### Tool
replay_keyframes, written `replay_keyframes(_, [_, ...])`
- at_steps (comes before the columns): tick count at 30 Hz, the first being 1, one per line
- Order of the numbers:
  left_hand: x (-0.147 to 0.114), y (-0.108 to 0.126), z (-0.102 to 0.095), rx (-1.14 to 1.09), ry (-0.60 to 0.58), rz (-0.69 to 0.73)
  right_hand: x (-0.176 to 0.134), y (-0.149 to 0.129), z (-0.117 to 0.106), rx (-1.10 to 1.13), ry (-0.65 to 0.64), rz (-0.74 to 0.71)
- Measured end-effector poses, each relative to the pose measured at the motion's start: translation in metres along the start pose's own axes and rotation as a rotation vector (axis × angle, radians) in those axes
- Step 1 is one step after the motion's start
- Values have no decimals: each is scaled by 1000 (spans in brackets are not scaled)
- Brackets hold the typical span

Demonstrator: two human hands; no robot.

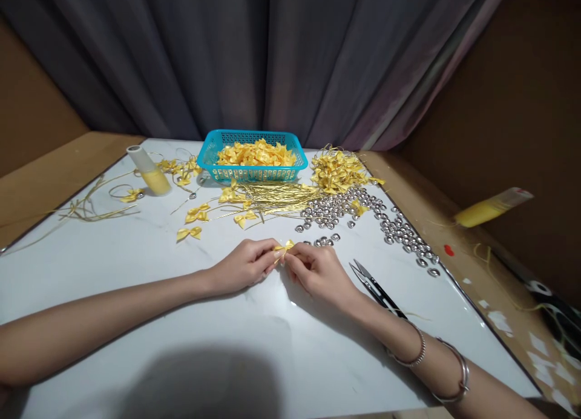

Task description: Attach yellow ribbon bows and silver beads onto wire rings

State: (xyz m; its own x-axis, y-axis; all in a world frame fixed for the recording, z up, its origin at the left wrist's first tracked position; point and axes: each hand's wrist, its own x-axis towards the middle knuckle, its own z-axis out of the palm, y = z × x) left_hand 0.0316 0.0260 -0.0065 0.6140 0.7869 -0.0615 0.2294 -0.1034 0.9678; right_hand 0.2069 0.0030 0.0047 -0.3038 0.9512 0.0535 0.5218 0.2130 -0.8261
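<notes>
Between my two hands, over the middle of the white board, is a small yellow ribbon bow [285,246]. My left hand [247,264] pinches its left side with thumb and fingers. From the other side, my right hand [320,267] closes its fingertips on the bow's right side; whether it also grips a cord there is hidden. Loose yellow bows [189,233] lie beyond my left hand. A bundle of gold cords [281,196] stretches behind both hands. Silver beads [329,210] are spread just past my right hand. Black thread snips [379,289] rest beside my right forearm.
A blue basket [252,175] full of yellow bows stands at the back, with a pile of corded bows [338,169] to its right. At left stands a yellow-filled bottle [152,174]. A yellow thread spool [492,208] and paper scraps [499,322] are at right.
</notes>
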Motion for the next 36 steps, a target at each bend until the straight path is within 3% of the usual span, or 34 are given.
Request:
replay_keyframes(6, [1,-3,-1,-19,65,-1,-2,-2,-6,0,-65,7])
replay_keyframes(8, [2,-4,-2,-82,80,-33,-1,-2,-8,22,26,14])
replay_keyframes(11, [3,-4,-3,-168,70,-77,2,1,-14,99,267,25])
replay_keyframes(13, [3,-4,-3,-199,37,-101,6,3,-18,153,335,2])
replay_keyframes(15, [2,-2,-3,-196,-16,-102,9,6,-20,214,246,-24])
replay_keyframes(19, [-1,1,-3,-133,-114,-71,11,8,-18,312,-90,-15])
replay_keyframes(27, [-4,5,-4,-113,-318,-111,7,7,-13,519,-398,66])
replay_keyframes(30, [-4,7,-5,-143,-374,-142,8,9,-11,585,-410,81])
replay_keyframes(36, [-4,6,-7,-234,-431,-186,7,9,-4,693,-297,87])
